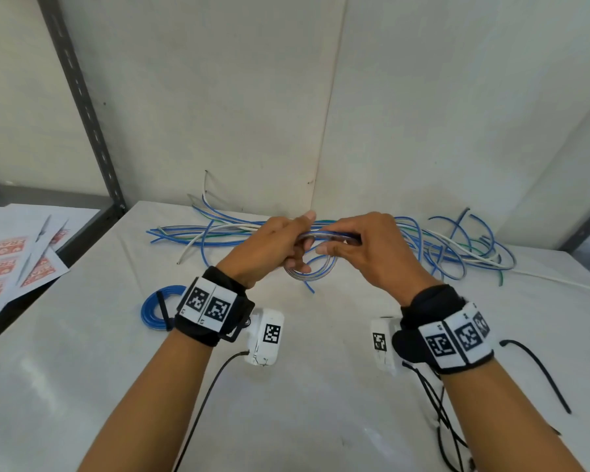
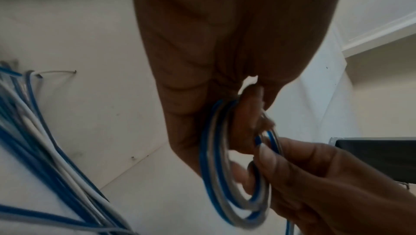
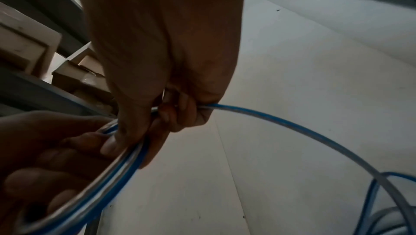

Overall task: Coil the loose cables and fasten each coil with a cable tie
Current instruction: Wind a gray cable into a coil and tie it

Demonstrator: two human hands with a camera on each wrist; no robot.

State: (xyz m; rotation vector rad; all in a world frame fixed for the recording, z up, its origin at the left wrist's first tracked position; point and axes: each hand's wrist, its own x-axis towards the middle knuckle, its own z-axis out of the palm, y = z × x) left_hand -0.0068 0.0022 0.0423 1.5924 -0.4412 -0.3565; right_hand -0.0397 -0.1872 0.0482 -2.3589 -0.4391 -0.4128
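Observation:
Both hands meet above the middle of the white table (image 1: pixel 82 369), holding a small blue and clear cable coil (image 1: pixel 315 267) (image 2: pixel 216 176) (image 3: pixel 108 176). My left hand (image 1: pixel 273 247) (image 2: pixel 225 60) grips the coil's top with curled fingers. My right hand (image 1: pixel 365 247) (image 3: pixel 162 60) pinches the same cable; its loose tail (image 3: pixel 303 132) runs off to the right. A tangle of loose blue, white and green cables (image 1: pixel 457 247) (image 2: pixel 45 167) lies behind the hands. A finished blue coil (image 1: pixel 157 311) with a black tie lies at the left. Black cable ties (image 1: pixel 539 369) lie near the right wrist.
White wall panels rise right behind the cable pile. A grey metal shelf post (image 1: pixel 82 107) stands at the back left, with printed orange and white sheets (image 1: pixel 11 264) beside the table. Black wrist-camera leads (image 1: pixel 443 420) trail over the near table.

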